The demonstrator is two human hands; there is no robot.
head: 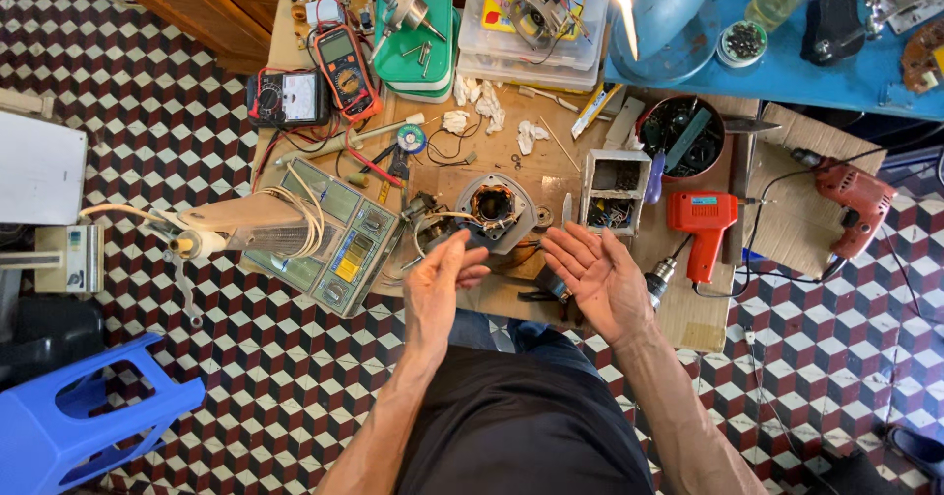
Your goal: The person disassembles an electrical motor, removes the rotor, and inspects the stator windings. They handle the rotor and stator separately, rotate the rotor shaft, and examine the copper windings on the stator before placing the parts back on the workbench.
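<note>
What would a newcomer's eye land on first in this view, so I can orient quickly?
Probably the two bare hands at centre: the left hand with fingers curled, the right hand open, palm up, both just in front of a grey motor housing with copper windings. Next, the orange-red glue gun to the right and the red multimeter at upper left on the cluttered wooden board.
</note>
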